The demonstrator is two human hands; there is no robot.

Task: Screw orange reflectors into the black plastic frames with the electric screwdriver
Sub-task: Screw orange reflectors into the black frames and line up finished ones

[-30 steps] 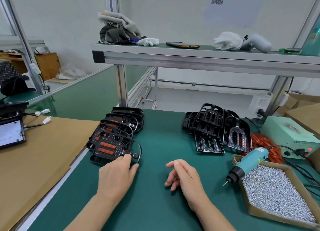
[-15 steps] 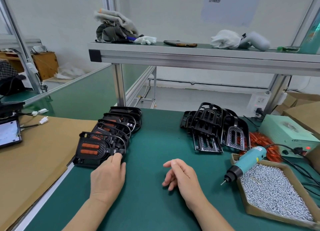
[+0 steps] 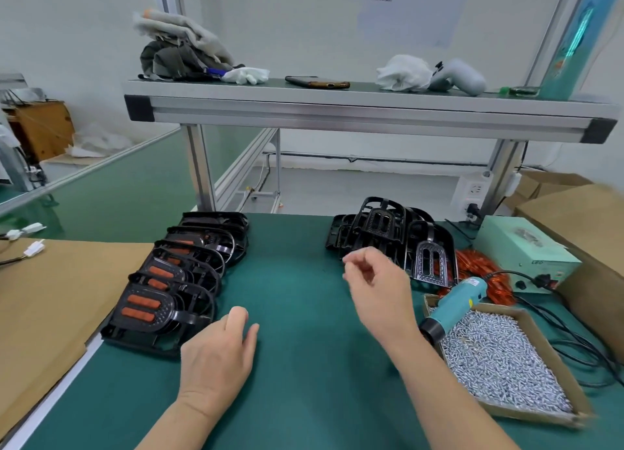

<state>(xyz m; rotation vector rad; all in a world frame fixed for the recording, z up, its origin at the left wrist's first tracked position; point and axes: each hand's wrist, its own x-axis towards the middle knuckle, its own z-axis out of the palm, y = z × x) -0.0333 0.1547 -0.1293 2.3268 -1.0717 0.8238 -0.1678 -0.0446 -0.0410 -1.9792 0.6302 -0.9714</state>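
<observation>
A row of black frames with orange reflectors (image 3: 158, 301) lies overlapped at the left of the green mat. My left hand (image 3: 219, 355) rests on the mat just right of the nearest one, fingers loosely curled, holding nothing. A pile of bare black frames (image 3: 388, 233) sits at the back right. My right hand (image 3: 378, 287) hovers in front of that pile, fingers loosely bent and empty. The teal electric screwdriver (image 3: 456, 304) leans on the screw tray's edge, right of my right hand. Loose orange reflectors (image 3: 479, 270) lie behind it.
A cardboard tray of silver screws (image 3: 499, 365) stands at the right, with black cables beside it. A pale green power box (image 3: 520, 250) sits at the back right. A brown cardboard sheet (image 3: 50, 297) covers the left. An aluminium shelf (image 3: 337, 108) spans overhead.
My left hand has let go of the nearest finished frame and drawn back onto the mat. My right hand has lifted off the mat and moved toward the pile of bare frames.
</observation>
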